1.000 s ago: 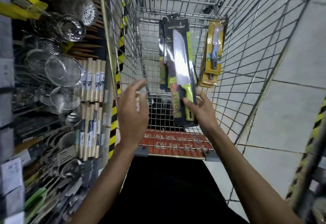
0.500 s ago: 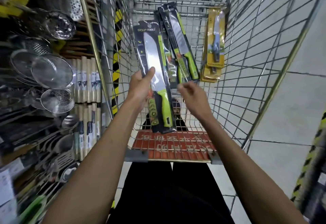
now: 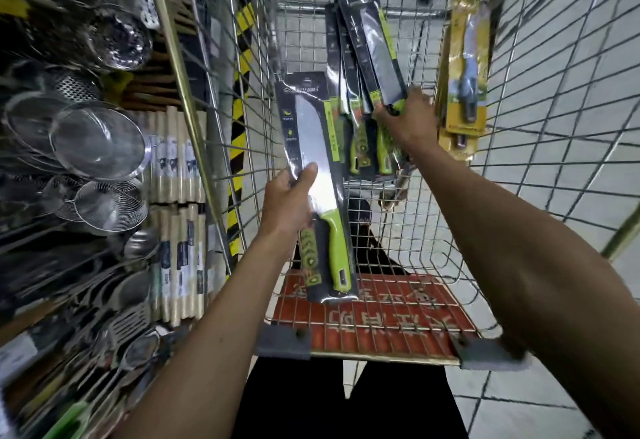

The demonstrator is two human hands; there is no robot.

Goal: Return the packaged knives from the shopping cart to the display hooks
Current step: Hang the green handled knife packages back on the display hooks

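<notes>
Left hand (image 3: 287, 203) grips a green-handled knife pack (image 3: 320, 168), thumb pressed flat on the front over the blade and fingers hidden behind the card. The pack runs lengthwise away from the person: handle end low and near, over the red seat flap (image 3: 374, 314), hang-tab end up and far.

Right hand (image 3: 410, 120) is deeper in the shopping cart (image 3: 540, 92), fingers curled round the top pack (image 3: 375, 47) of the stack (image 3: 360, 141) that leans on the far wire. Yellow packs (image 3: 464, 68) lean just beside it, to the right.

Here's what the next move turns on: the display (image 3: 104, 265) lies off to the left, beyond the cart's left wire wall (image 3: 242, 92), and the left hand is clearly the nearer one. Its pack will likely have to rise over that wall and swing tab-first toward the rack.

I can't pick out a free hook from here (the rack is blurred). Strainers (image 3: 98, 142) and wrapped wooden sticks (image 3: 176, 161) crowd that side, so a long pack could snag on the way in. The right arm crosses the basket but sits well apart from the left pack.
</notes>
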